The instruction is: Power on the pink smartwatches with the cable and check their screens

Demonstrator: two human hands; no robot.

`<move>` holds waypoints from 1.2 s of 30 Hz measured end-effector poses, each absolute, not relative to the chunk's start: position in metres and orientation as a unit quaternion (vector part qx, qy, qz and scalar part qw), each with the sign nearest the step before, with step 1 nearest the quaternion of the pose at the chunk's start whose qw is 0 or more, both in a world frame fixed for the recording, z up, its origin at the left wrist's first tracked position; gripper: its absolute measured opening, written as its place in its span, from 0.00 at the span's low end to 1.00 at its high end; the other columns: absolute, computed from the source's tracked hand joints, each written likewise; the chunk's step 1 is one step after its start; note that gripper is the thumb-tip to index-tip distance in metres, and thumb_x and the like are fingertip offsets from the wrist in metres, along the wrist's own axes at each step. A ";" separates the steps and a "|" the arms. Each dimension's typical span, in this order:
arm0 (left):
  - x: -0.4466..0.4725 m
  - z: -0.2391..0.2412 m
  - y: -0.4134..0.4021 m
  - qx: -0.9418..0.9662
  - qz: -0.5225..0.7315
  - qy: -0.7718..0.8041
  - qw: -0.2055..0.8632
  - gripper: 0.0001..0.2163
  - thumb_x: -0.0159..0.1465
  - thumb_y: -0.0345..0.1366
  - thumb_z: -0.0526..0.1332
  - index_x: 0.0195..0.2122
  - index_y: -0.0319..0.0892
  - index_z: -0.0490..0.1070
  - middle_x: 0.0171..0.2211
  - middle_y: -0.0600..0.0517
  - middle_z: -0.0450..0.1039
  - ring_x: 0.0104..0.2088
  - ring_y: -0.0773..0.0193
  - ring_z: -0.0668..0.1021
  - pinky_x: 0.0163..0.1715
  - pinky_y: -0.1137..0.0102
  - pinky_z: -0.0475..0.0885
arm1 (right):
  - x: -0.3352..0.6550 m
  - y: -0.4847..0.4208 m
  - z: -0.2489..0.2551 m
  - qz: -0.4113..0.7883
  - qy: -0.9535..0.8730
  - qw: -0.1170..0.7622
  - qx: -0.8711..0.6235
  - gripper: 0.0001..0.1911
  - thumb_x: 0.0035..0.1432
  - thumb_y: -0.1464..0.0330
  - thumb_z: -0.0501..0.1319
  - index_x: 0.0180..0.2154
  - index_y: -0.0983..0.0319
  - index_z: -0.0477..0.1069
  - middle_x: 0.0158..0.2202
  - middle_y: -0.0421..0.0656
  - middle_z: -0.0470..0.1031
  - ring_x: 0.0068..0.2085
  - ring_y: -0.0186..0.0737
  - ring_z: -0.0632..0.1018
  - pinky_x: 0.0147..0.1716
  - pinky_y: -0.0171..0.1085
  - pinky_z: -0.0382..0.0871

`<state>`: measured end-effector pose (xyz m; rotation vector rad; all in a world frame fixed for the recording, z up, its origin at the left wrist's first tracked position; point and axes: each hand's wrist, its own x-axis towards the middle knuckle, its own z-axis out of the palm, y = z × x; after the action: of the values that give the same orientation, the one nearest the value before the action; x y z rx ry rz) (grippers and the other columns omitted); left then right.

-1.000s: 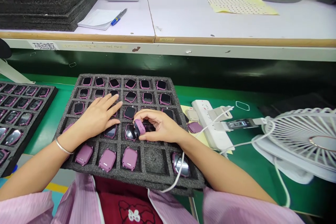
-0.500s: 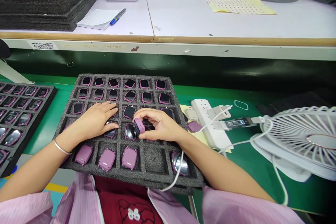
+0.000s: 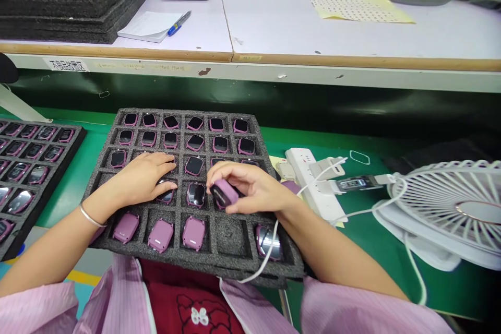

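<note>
A grey foam tray point(image 3: 230, 266) with square pockets lies before me, holding several strapless purple smartwatches. My right hand point(image 3: 254, 188) pinches one smartwatch point(image 3: 225, 193) between thumb and fingers, tilted above the tray's fourth row. My left hand point(image 3: 144, 180) rests over the left part of the tray with fingers stretched out, its thumb by a watch point(image 3: 166, 194) in a pocket. In the front row several watches lie back up, among them a purple one point(image 3: 193, 233). To their right are a bare pocket point(image 3: 231, 237) and a watch with a shiny screen point(image 3: 268, 242).
Another tray of watches point(image 3: 35, 167) is at the left. On the right are a white power strip point(image 3: 313, 182) with cables and a white fan point(image 3: 462, 209). A shelf point(image 3: 274, 31) spans the back, with stacked foam point(image 3: 70, 10), a notepad point(image 3: 148, 26) and a pen. A person sits beyond.
My right hand has moved slightly right with the smartwatch, which has turned so more of its dark face shows. My left hand stays almost in place.
</note>
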<state>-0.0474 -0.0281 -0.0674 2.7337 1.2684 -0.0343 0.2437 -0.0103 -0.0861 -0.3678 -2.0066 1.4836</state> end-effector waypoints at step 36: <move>-0.069 -0.044 -0.039 0.855 0.108 0.395 0.319 0.21 0.75 0.45 0.46 0.57 0.42 0.74 0.60 0.43 0.74 0.59 0.54 0.76 0.62 0.58 0.69 | 0.234 -0.010 -0.060 0.394 -0.743 0.349 -0.413 0.12 0.65 0.58 0.62 0.39 0.58 0.79 0.37 0.44 0.79 0.36 0.41 0.78 0.37 0.40 0.73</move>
<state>-0.0695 -0.0387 -0.0440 2.2483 1.0389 0.2847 0.2345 -0.0100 -0.0599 -1.0699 -1.9263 1.0214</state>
